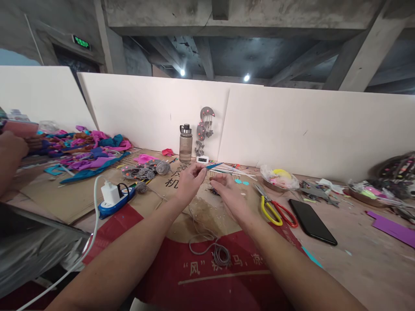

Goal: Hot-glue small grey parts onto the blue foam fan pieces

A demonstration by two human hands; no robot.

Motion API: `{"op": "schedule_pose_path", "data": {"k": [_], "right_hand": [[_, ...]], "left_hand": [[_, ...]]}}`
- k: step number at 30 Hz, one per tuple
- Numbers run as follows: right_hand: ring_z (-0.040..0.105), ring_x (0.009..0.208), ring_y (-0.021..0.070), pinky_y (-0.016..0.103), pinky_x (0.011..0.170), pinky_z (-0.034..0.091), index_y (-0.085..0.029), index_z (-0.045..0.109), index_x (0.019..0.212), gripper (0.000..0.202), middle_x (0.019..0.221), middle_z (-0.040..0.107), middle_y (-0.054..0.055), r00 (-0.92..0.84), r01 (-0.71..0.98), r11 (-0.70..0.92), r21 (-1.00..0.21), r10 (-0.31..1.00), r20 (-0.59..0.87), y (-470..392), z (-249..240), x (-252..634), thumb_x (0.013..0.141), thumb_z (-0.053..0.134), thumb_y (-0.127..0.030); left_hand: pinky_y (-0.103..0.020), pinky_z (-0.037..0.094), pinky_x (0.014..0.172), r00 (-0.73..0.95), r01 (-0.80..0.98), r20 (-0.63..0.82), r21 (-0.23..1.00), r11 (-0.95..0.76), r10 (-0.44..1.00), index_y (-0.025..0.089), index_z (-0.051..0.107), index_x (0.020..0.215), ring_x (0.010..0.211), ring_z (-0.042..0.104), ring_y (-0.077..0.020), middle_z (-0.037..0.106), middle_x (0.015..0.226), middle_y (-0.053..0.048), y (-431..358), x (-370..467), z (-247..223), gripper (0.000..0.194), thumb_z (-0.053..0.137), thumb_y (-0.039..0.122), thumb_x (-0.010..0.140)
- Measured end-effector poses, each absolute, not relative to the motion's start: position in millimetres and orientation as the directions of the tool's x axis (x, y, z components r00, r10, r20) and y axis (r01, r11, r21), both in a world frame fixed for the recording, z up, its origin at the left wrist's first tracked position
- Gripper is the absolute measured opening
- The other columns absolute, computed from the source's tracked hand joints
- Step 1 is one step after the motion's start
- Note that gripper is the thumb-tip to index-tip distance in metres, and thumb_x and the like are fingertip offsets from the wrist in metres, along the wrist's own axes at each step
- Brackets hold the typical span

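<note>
My left hand is closed in a pinch on a thin blue pointed piece, which sticks out to the right of the fingertips. I cannot tell whether it is paper or felt. Close by on the right, my right hand has its fingers curled together, and what they hold, if anything, is hidden. A small dark bit shows at its fingertips. Below the hands a grey cord runs down into a loose coil on the red and brown paper sheet. Small light-blue cutouts lie just beyond my right hand.
To the right are yellow-and-red-handled scissors, a black phone and a bagged bowl. A bottle and grey hanging ornament stand behind. At left are a power strip, coloured fabric and another person's hand.
</note>
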State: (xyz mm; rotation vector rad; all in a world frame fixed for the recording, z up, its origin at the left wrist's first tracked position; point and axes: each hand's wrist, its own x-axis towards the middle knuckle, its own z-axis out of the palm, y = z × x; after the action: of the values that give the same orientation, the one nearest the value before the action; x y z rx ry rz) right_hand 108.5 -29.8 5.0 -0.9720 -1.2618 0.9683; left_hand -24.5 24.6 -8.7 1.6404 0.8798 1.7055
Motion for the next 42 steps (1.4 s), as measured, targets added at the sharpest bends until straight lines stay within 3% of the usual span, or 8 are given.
{"op": "schedule_pose_path", "data": {"k": [3, 7, 12, 15, 24, 29, 33, 42], "right_hand": [[0.061, 0.075, 0.0147, 0.029, 0.073, 0.042, -0.023, 0.043, 0.085, 0.041, 0.078, 0.064, -0.002, -0.041, -0.369, 0.134, -0.920, 0.986, 0.160, -26.4, 13.3, 85.9, 0.057, 0.072, -0.030], [0.053, 0.056, 0.0094, 0.027, 0.064, 0.043, -0.022, 0.044, 0.080, 0.042, 0.063, 0.057, -0.007, -0.063, -0.450, 0.083, -0.889, 0.990, 0.124, -22.1, 10.7, 76.3, 0.055, 0.076, -0.032], [0.031, 0.044, 0.0051, 0.021, 0.044, 0.029, -0.022, 0.046, 0.078, 0.036, 0.053, 0.039, -0.011, 0.005, -0.407, 0.122, -0.905, 0.991, 0.132, -18.1, -4.7, 86.3, 0.059, 0.073, -0.037], [0.025, 0.043, 0.0052, 0.022, 0.042, 0.019, -0.021, 0.048, 0.074, 0.029, 0.053, 0.034, -0.011, 0.080, -0.325, 0.194, -0.926, 0.981, 0.177, -14.3, -9.4, 96.7, 0.064, 0.069, -0.039], [0.029, 0.046, 0.0081, 0.026, 0.046, 0.024, -0.022, 0.054, 0.076, 0.025, 0.060, 0.046, -0.007, 0.253, -0.102, 0.358, -0.928, 0.912, 0.324, -4.1, -15.1, 109.9, 0.069, 0.064, -0.044], [0.029, 0.048, 0.0086, 0.025, 0.048, 0.026, -0.022, 0.056, 0.078, 0.024, 0.059, 0.044, -0.007, 0.279, -0.081, 0.364, -0.928, 0.902, 0.329, -5.2, -13.2, 111.2, 0.069, 0.064, -0.043], [0.032, 0.049, 0.0088, 0.026, 0.048, 0.027, -0.022, 0.060, 0.079, 0.023, 0.067, 0.054, -0.004, 0.255, -0.068, 0.350, -0.934, 0.911, 0.323, -8.5, -9.2, 111.1, 0.069, 0.064, -0.043], [0.037, 0.050, 0.0110, 0.027, 0.048, 0.027, -0.022, 0.059, 0.067, 0.022, 0.062, 0.057, -0.002, 0.249, -0.045, 0.338, -0.940, 0.915, 0.317, -13.3, -4.9, 110.6, 0.070, 0.061, -0.044]], "left_hand": [[-0.026, 0.046, 0.071, -0.045, 0.189, 0.670, 0.734, -0.652, 0.741, 0.018, 0.065, 0.088, 0.075, 0.061, -0.0146, 0.067, 0.083, -0.004, 21.0, -26.9, -6.4, 0.018, 0.056, 0.033, 0.082], [-0.026, 0.047, 0.070, -0.042, 0.163, 0.643, 0.760, -0.630, 0.765, 0.018, 0.066, 0.086, 0.074, 0.061, -0.0150, 0.067, 0.082, -0.003, 17.9, -26.1, -3.7, 0.016, 0.058, 0.032, 0.081], [-0.033, 0.053, 0.078, 0.005, -0.266, 0.464, 0.854, -0.446, 0.886, 0.016, 0.062, 0.081, 0.076, 0.063, -0.0148, 0.066, 0.082, -0.003, 20.3, -20.1, -3.9, 0.021, 0.065, 0.036, 0.075], [-0.038, 0.053, 0.085, 0.016, -0.390, 0.411, 0.842, -0.373, 0.912, 0.015, 0.062, 0.081, 0.081, 0.064, -0.0153, 0.067, 0.085, -0.004, 20.5, -18.2, -3.9, 0.024, 0.070, 0.037, 0.072], [-0.042, 0.054, 0.085, 0.032, -0.496, 0.338, 0.822, -0.278, 0.941, 0.013, 0.060, 0.075, 0.075, 0.068, -0.0166, 0.068, 0.079, -0.005, 17.4, -16.4, -2.7, 0.025, 0.073, 0.034, 0.070], [-0.041, 0.056, 0.083, 0.055, -0.511, 0.312, 0.825, -0.242, 0.949, 0.013, 0.058, 0.075, 0.075, 0.069, -0.0177, 0.068, 0.079, -0.005, 16.1, -14.9, -2.7, 0.024, 0.072, 0.032, 0.071], [-0.038, 0.057, 0.079, 0.061, -0.518, 0.282, 0.829, -0.211, 0.958, 0.013, 0.056, 0.074, 0.072, 0.068, -0.0156, 0.068, 0.077, -0.005, 14.4, -14.4, -2.1, 0.022, 0.070, 0.030, 0.073], [-0.031, 0.057, 0.072, 0.115, -0.507, 0.250, 0.847, -0.160, 0.961, 0.013, 0.055, 0.075, 0.071, 0.068, -0.0154, 0.069, 0.080, -0.006, 12.4, -12.7, -1.8, 0.020, 0.067, 0.029, 0.076]]}}
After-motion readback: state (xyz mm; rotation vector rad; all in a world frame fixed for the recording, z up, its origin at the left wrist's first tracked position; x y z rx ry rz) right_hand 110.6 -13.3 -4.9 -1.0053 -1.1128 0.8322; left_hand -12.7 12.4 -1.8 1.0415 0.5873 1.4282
